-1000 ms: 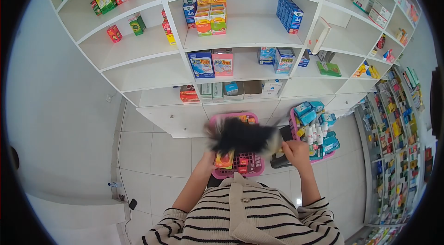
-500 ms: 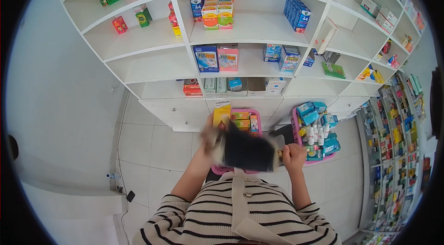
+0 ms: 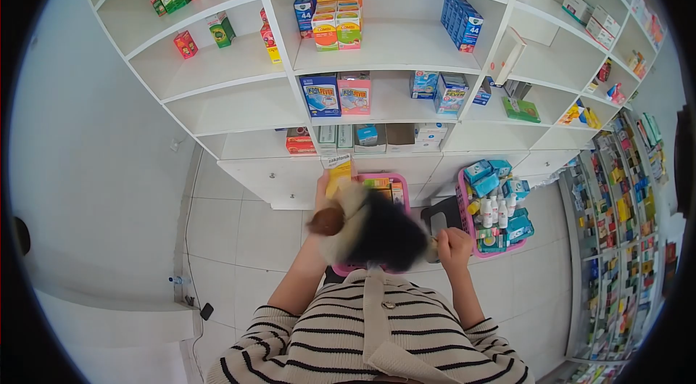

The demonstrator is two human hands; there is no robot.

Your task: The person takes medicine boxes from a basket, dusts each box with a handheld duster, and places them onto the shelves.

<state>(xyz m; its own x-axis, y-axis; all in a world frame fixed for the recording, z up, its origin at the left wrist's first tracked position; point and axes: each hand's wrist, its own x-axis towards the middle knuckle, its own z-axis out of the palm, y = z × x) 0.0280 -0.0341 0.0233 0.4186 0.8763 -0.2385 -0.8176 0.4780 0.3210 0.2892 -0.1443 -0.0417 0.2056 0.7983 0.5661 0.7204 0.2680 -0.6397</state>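
Observation:
In my left hand [image 3: 321, 194] is an upright yellow-and-white box [image 3: 338, 172] marked "sakatonik", gripped along its left side. My right hand [image 3: 454, 247] is closed round the handle end of a duster [image 3: 388, 230] with black and cream fluff, blurred by motion. The duster's head stretches left across my body, a round brown tip [image 3: 327, 220] at its far end close to my left wrist. Beneath and behind it, a pink basket [image 3: 406, 192] holding orange, green and yellow boxes is partly hidden.
White shelving [image 3: 391, 58] with medicine boxes rises in front, above white cabinet doors [image 3: 261, 179]. A second pink basket [image 3: 464, 199] with bottles and blue boxes stands at the right, beside a dark stool-like object [image 3: 440, 216]. A packed display rack [image 3: 616, 239] lines the right side.
The duster has swung and turned, so its brown tip now shows at the left. The yellow box has shifted slightly left and tilted, showing more of its white top. My right hand has barely moved.

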